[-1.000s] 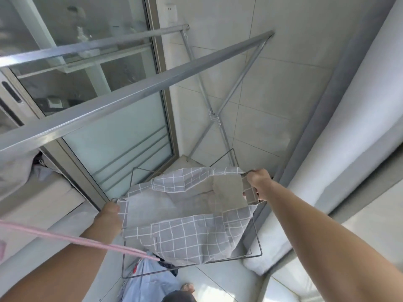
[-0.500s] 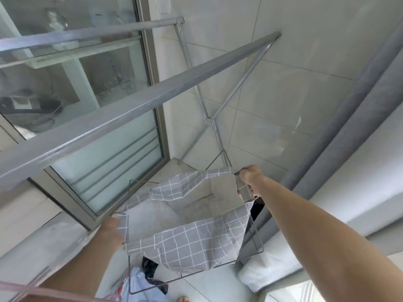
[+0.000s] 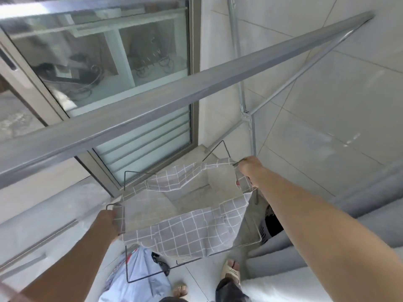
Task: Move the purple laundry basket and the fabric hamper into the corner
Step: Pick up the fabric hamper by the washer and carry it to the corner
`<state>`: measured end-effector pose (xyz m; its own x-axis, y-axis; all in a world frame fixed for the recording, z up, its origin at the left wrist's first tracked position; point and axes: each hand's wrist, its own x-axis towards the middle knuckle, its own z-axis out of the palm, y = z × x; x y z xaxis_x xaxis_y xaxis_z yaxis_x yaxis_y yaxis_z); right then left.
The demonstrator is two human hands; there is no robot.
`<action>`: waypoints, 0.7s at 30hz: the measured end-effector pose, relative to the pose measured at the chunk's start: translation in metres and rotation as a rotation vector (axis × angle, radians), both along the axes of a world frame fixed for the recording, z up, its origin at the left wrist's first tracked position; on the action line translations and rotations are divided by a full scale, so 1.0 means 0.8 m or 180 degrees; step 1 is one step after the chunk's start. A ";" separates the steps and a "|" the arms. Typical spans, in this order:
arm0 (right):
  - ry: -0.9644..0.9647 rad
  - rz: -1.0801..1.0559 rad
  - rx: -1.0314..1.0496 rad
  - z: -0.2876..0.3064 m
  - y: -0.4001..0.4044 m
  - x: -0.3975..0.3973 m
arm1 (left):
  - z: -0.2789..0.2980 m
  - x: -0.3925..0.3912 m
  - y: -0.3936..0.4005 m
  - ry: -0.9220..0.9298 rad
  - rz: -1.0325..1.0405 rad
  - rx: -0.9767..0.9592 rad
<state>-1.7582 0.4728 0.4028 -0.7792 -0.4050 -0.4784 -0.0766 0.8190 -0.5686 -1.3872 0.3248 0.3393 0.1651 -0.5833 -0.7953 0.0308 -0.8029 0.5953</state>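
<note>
The fabric hamper (image 3: 187, 234) is a grey checked cloth bag hung on a thin wire frame, held up off the floor below me. My left hand (image 3: 109, 223) grips the wire handle on its left side. My right hand (image 3: 248, 168) grips the wire handle on its right side, with cloth bunched under the fingers. The bag sags open and looks empty. A slotted dark basket wall (image 3: 265, 227) shows at the right, between the hamper and the grey curtain; its colour is hard to tell.
A metal drying rack's bar (image 3: 196, 90) crosses overhead, its legs (image 3: 246, 114) standing in the tiled corner. A sliding glass door (image 3: 144, 136) is at the left, grey curtains (image 3: 370, 205) at the right. My sandalled feet (image 3: 231, 271) and blue clothing (image 3: 139, 277) are below.
The hamper has moved forward toward the tiled corner with both hands on it. The pink strap at the lower left has nearly left the view, and my feet now show.
</note>
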 end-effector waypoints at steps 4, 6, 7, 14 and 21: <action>0.0052 0.0549 0.0058 0.007 -0.055 -0.030 | -0.004 0.007 0.024 -0.0122 0.0442 0.0149; 0.0111 0.0661 0.0045 0.007 -0.077 -0.047 | -0.007 0.002 0.042 -0.0094 0.0483 0.0175; 0.0135 0.0715 0.0050 0.007 -0.087 -0.054 | -0.015 -0.002 0.048 -0.0066 0.0548 0.0149; 0.0335 0.1303 0.0294 -0.003 -0.112 -0.094 | -0.028 -0.043 0.096 0.0047 0.0817 0.0251; 0.0224 0.1218 0.0160 -0.015 -0.093 -0.161 | -0.039 -0.098 0.100 0.0128 0.0812 0.0159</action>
